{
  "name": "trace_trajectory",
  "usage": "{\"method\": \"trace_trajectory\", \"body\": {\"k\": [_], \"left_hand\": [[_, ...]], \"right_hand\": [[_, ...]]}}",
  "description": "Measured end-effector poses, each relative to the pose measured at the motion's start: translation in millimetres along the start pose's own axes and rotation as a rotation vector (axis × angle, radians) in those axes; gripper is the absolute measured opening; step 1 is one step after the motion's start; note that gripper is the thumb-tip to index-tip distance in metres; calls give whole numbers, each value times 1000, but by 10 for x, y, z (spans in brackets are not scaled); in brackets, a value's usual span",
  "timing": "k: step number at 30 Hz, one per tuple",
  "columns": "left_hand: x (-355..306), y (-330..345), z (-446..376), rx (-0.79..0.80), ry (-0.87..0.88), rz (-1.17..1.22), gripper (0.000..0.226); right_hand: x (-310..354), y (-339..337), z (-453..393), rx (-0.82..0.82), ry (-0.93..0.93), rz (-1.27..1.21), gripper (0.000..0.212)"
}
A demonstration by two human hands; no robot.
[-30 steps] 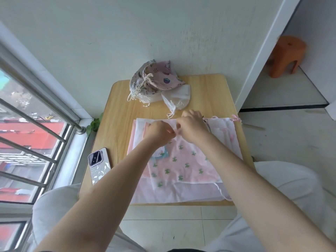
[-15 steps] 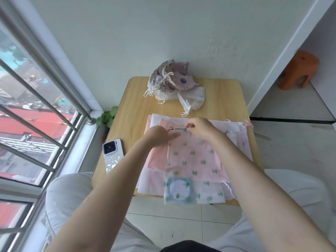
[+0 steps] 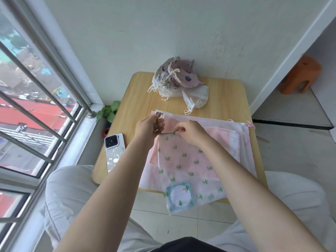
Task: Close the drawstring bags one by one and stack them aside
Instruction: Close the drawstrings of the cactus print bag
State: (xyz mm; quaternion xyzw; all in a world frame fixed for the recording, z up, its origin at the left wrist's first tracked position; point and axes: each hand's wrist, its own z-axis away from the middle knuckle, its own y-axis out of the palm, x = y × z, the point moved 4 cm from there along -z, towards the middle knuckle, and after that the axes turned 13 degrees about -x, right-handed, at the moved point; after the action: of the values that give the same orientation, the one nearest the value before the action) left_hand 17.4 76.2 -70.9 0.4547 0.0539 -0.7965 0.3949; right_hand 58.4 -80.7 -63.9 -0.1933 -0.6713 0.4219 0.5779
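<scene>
Hands [image 3: 151,127] [image 3: 190,132] pinching a thin cord taut over a sheer printed bag [image 3: 183,160].
Bag overhangs the table's [image 3: 141,99] 6 o'clock edge; bare wood toward 12.

One wooden desk [image 3: 138,95] carries the things. At its far edge lies a heap of closed drawstring bags [image 3: 179,80]; at least three show, the exact count unclear. Several flat open bags [image 3: 183,157] overlap near the front edge, perhaps four. One phone [image 3: 114,151]. One potted plant [image 3: 109,111]. One orange stool [image 3: 300,75]. Two hands.
</scene>
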Motion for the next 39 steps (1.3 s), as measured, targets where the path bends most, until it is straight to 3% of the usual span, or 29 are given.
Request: {"method": "trace_trajectory", "body": {"k": [4,9,11,13,17,21,25,29,32,35,39], "left_hand": [[-125,115,113,21,149,-85,13],[-45,338,245,203,546,-780,20],[45,336,207,199,628,-1021,21],[76,285,166,143,624,-1068,22],[109,190,70,70,595,-997,23],[132,133,26,25,516,-807,22],[77,5,-16,-51,239,-441,17],[66,-95,-90,-93,-56,-103,6],[57,-142,-105,-99,-105,41,7],[46,-177,-89,-111,-127,168,12],[46,-189,-83,-107,-137,300,24]], "right_hand": [[-95,51,-1,-54,73,13,15],[-112,88,0,-90,153,-1,18],[-217,52,7,-81,209,-18,28],[-362,-29,37,-64,258,11,51],[-562,-260,110,-105,382,-39,57],[-602,-395,134,-139,489,-182,43],[-651,-359,170,-58,689,-578,22],[-746,-261,153,-15,813,-963,28],[-740,-246,130,-94,868,-1257,33],[-725,-274,118,-253,935,-1530,25],[-683,-308,129,-332,879,-1690,18]]}}
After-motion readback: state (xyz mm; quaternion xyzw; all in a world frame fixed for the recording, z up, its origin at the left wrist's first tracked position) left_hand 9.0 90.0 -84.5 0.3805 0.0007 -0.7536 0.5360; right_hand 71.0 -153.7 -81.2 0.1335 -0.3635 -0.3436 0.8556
